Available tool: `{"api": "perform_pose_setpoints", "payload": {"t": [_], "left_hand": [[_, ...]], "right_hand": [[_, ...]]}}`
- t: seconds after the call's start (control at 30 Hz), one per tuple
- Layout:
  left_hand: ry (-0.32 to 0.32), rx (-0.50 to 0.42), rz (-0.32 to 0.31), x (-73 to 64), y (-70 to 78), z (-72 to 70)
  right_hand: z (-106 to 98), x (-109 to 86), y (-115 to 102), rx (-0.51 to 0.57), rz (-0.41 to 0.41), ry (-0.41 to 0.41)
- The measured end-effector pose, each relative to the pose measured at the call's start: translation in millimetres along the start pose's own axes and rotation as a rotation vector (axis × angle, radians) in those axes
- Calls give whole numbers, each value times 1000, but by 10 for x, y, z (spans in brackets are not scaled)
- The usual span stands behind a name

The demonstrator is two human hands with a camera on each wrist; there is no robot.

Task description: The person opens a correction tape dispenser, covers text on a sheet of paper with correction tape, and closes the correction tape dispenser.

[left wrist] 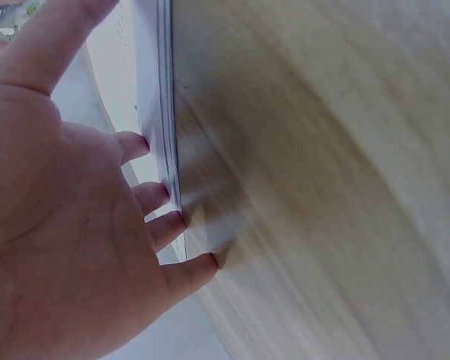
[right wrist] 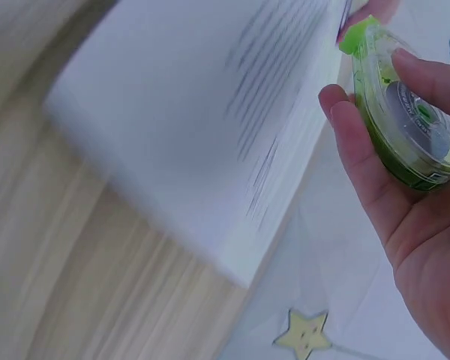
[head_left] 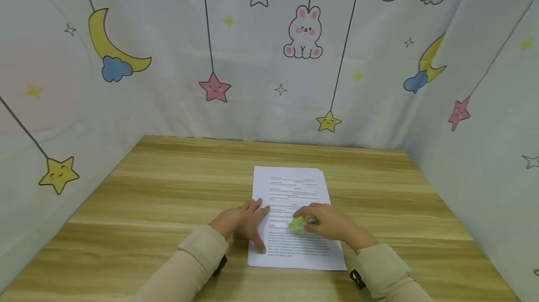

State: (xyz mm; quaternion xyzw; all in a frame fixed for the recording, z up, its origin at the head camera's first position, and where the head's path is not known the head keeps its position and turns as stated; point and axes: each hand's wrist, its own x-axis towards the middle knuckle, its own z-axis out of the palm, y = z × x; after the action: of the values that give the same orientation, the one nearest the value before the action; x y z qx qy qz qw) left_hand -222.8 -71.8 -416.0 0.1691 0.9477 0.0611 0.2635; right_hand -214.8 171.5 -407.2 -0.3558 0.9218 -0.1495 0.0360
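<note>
A stack of printed paper sheets (head_left: pixel 301 255) lies on the wooden table in front of me. My right hand (head_left: pixel 332 223) holds a clear and green correction tape dispenser (right wrist: pixel 412 120) over the middle of the top sheet. In the right wrist view, the thumb presses one side of its case and the fingers support the other; its bright green cap end (right wrist: pixel 356 34) points away from the palm. My left hand (head_left: pixel 246 222) rests on the left margin of the stack with fingers spread. Some of its fingertips (left wrist: pixel 202 271) reach past the sheets' edge onto the wood.
The wooden table (head_left: pixel 189 166) extends around the paper on all sides. White curtains (head_left: pixel 261 59) with cartoon stars, moons and rabbits enclose its back and sides. Dark straps (head_left: pixel 358 279) show under both sleeve cuffs.
</note>
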Motion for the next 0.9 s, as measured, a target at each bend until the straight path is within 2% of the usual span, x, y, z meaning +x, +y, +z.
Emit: {"api": "perform_pose_setpoints", "payload": {"t": [0.17,0.43,0.7,0.9], "left_hand": [[-12,6,2,-23,16,-18],[-11,28,-2,-33,15,-15],[-11,28,-4,-9,10,-6],[-31,17,-3,-63,40,-50]], "right_hand": [[75,192,-217,26,-69,-64],[135,354,-355,-71,-159,-50],[150,385,-349,-112,-159,-70],[148,390,-360,-108,-151,-87]]}}
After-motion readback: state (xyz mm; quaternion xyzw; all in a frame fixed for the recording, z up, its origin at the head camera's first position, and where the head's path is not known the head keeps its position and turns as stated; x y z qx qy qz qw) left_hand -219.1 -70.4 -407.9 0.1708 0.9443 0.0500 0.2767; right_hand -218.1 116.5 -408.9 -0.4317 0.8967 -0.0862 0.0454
